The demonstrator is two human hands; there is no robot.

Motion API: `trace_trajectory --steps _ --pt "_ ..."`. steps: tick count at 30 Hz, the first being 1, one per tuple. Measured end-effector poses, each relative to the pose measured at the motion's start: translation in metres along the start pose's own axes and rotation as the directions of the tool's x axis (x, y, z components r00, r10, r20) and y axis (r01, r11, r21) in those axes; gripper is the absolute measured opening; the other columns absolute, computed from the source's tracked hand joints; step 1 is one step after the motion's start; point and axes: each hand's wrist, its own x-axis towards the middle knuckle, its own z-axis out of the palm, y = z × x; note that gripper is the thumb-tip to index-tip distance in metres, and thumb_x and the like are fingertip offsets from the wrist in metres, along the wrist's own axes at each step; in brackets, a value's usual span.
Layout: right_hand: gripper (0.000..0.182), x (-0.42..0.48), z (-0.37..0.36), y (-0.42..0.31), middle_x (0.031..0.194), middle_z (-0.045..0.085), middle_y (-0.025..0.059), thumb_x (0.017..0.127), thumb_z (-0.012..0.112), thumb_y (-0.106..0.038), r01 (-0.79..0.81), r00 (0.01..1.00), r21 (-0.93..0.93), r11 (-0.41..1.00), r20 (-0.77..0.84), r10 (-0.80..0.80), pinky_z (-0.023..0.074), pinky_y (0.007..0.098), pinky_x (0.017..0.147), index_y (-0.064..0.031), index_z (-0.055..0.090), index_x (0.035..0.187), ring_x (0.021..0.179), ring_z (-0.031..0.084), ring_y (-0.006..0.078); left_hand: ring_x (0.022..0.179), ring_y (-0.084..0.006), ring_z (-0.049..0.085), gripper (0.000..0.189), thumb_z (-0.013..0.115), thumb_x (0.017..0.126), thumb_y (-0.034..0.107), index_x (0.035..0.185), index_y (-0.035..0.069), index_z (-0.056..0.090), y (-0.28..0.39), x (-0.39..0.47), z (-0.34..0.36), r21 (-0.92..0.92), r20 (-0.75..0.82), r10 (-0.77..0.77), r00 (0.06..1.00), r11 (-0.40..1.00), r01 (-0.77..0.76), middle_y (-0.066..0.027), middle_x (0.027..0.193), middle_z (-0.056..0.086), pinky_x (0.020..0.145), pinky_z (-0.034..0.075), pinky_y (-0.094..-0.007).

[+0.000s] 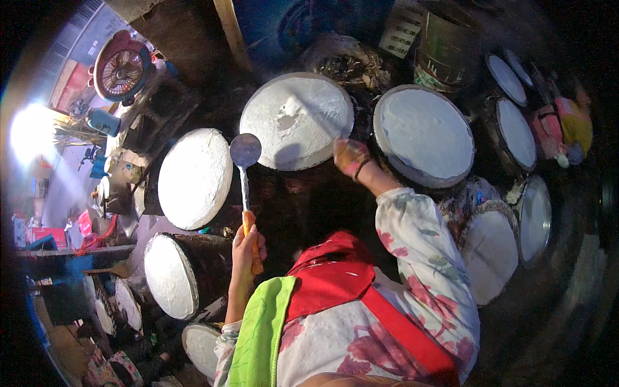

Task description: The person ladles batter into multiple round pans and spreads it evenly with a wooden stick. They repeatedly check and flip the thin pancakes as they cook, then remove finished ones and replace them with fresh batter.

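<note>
My left hand (247, 246) is closed around the orange handle of a ladle (245, 151), whose round dark bowl points away from me. The ladle's bowl overlaps the left edge of a large round vessel (309, 104) with a white surface that has a grey patch and a raised lump near its middle. At that vessel's lower right rim is my right hand (351, 156), blurred, with a band at the wrist; whether its fingers hold anything is hard to tell. Another white-topped round vessel (195, 179) stands to the left, and one more (424, 136) to the right.
More white-topped vessels stand at the lower left (171, 276) and right (489, 254). A dark bucket (445, 46) and a heap of debris (355, 67) lie beyond. An electric fan (122, 70) is at the upper left. Part of another person (561, 126) shows at far right.
</note>
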Motion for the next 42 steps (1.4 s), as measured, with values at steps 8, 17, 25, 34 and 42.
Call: trace_trajectory --steps 8,17,25,34,42 --pt "0.015 0.009 0.002 0.012 0.077 0.067 0.0086 0.081 0.050 -0.014 0.275 0.957 -0.197 0.941 0.148 -0.249 0.0511 0.0359 0.051 -0.0041 0.059 0.088 0.068 0.067 0.0223 0.044 -0.0094 0.045 0.024 0.053 0.092 0.022 0.113 0.010 0.047 -0.006 0.000 0.004 0.003 -0.044 0.004 0.999 1.000 -0.004 -0.0008 0.064 0.047 0.039 0.039 -0.0217" --pt "0.016 0.015 -0.015 0.029 0.079 0.065 0.0098 0.083 0.051 -0.018 0.507 0.853 -0.130 0.852 0.220 -0.474 0.0516 0.0392 0.055 -0.0042 0.058 0.088 0.071 0.066 0.0249 0.045 -0.0096 0.045 0.023 0.054 0.091 0.023 0.110 0.010 0.048 -0.002 0.010 0.009 0.051 -0.067 0.021 0.998 0.999 -0.017 0.0000 0.063 0.047 0.037 0.038 -0.0217" --pt "0.010 -0.077 0.032 0.048 0.074 0.062 0.0068 0.082 0.047 -0.013 0.135 0.989 -0.149 0.980 0.075 -0.125 0.0500 0.0331 0.055 -0.0055 0.053 0.086 0.069 0.065 0.0233 0.041 -0.0103 0.045 0.026 0.055 0.091 0.021 0.111 0.008 0.046 0.009 0.033 0.013 0.148 -0.036 0.028 0.999 0.989 -0.022 -0.0008 0.064 0.048 0.036 0.038 -0.0222" --pt "0.007 -0.079 0.009 -0.010 0.075 0.063 0.0141 0.081 0.050 -0.013 -0.062 0.996 0.346 0.936 0.085 0.035 0.0508 0.0405 0.060 -0.0059 0.051 0.080 0.071 0.063 0.0332 0.041 -0.0105 0.043 0.022 0.056 0.090 0.022 0.104 0.009 0.044 0.013 0.058 0.009 0.251 0.005 0.030 1.000 0.967 -0.030 -0.0010 0.064 0.047 0.036 0.038 -0.0230" --pt "0.011 -0.083 0.026 -0.073 0.070 0.056 0.0047 0.081 0.051 -0.015 0.339 0.928 -0.513 0.789 0.045 -0.369 0.0464 0.0327 0.059 -0.0114 0.058 0.072 0.068 0.058 0.0220 0.040 -0.0106 0.044 0.020 0.055 0.090 0.024 0.100 0.010 0.043 0.020 0.056 0.000 0.216 0.074 -0.027 0.997 0.976 0.011 -0.0013 0.064 0.047 0.034 0.036 -0.0231"
